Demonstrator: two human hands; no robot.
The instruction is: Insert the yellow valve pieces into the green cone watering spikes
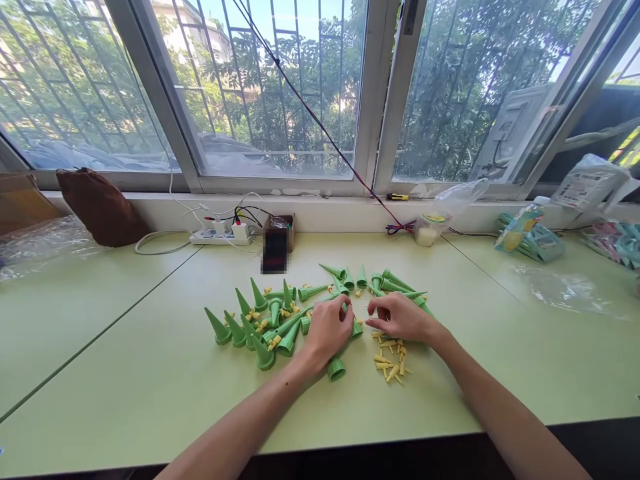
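Observation:
My left hand (330,327) is closed, its fingers curled around a green plastic cone whose open base (357,329) shows below the fingertips. To its right, my right hand (400,316) is half curled, with a gap between thumb and fingers and nothing plainly visible in it. Just below the right hand lies a loose pile of small yellow nozzle-like pieces (393,363). Many green cones spread to the left, some upright like this cone (217,327), with yellow pieces among them. One green cone (337,369) lies under my left wrist, and more green cones (397,280) lie behind the right hand.
Along the window side stand a power strip (213,236) with plugs and cables, a small box (284,225), a dark blurred device (275,251) and a brown bag (103,208). At right are a plastic bag (430,227), green packets (540,241) and clear film (570,290).

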